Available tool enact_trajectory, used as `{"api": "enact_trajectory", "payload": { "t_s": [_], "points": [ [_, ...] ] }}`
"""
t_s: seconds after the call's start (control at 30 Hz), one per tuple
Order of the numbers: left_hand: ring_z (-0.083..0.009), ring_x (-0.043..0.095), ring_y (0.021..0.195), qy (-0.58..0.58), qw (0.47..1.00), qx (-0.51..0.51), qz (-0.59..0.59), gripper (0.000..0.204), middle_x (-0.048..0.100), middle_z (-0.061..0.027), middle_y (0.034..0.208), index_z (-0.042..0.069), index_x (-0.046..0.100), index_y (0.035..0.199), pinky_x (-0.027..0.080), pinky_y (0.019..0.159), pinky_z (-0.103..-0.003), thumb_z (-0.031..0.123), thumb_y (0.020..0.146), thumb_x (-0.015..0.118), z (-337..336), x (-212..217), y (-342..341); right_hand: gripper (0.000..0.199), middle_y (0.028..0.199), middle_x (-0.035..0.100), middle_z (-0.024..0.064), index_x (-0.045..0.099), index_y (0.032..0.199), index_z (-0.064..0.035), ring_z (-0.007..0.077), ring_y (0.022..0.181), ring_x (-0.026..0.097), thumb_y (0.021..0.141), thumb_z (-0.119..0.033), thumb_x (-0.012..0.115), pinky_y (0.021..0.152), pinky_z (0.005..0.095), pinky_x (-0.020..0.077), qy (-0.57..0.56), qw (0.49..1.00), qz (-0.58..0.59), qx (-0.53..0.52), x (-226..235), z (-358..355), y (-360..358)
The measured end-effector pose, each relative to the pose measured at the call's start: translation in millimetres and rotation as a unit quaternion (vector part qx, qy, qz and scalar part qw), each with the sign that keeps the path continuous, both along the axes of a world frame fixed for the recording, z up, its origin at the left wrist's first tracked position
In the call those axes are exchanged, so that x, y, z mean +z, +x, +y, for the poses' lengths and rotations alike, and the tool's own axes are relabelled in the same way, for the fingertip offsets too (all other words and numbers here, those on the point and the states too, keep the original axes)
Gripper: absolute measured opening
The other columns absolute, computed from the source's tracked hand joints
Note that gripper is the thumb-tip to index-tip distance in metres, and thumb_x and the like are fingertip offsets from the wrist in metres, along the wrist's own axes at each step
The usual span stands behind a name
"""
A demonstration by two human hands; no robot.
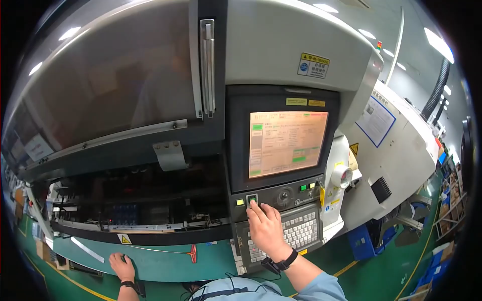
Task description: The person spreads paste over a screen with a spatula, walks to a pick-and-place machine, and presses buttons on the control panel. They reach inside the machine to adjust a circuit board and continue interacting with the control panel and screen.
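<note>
My right hand (266, 228) reaches up to the machine's control panel (281, 198), its index finger pressing a square green-lit button (252, 199) at the panel's left. The rest of that hand lies over the grey keyboard (298, 232) below. A dark watch sits on its wrist. Above the panel a lit screen (287, 143) shows an orange-tinted menu with green fields. My left hand (122, 266) rests flat on the green ledge (165, 258) at the machine's front, fingers spread, holding nothing.
A large grey hood with a vertical handle (207, 65) covers the machine's upper part. Under it an open bay (135, 205) shows rails and parts. A red-tipped rod (188, 252) lies on the ledge. Blue bins (361, 241) and racks stand on the green floor at right.
</note>
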State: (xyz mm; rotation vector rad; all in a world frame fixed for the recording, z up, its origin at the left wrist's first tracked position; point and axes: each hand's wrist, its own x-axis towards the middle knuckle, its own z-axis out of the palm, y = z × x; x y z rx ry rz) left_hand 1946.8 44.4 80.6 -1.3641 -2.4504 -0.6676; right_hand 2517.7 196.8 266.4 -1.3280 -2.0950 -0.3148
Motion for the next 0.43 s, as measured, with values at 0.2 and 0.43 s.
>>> {"api": "enact_trajectory", "payload": {
  "t_s": [0.2, 0.43],
  "points": [
    [-0.0409, 0.054, 0.117, -0.002, 1.0, 0.003, -0.003, 0.022, 0.057, -0.0159, 0.115, 0.005, 0.059, 0.103, 0.045, 0.099, -0.053, 0.012, 0.087, 0.072, 2.2, 1.8, 1.1, 0.037, 0.138, 0.069, 0.0142, 0.072, 0.121, -0.0063, 0.0393, 0.126, 0.06, 0.084, -0.008, 0.076, 0.108, 0.0515, 0.0478, -0.009, 1.0, 0.011, -0.015, 6.0, -2.7, -4.5],
    [-0.0402, 0.054, 0.117, -0.002, 1.0, 0.003, -0.005, 0.023, 0.057, -0.0157, 0.116, 0.007, 0.059, 0.104, 0.044, 0.1, -0.054, 0.013, 0.087, 0.073, 1.3, -4.2, -6.2, 0.039, 0.14, 0.068, 0.0152, 0.073, 0.122, -0.0083, 0.0399, 0.131, 0.057, 0.083, -0.011, 0.079, 0.112, 0.053, 0.0458, -0.017, 0.999, 0.044, -0.015, 8.1, -2.0, -9.1]
  ]
}}
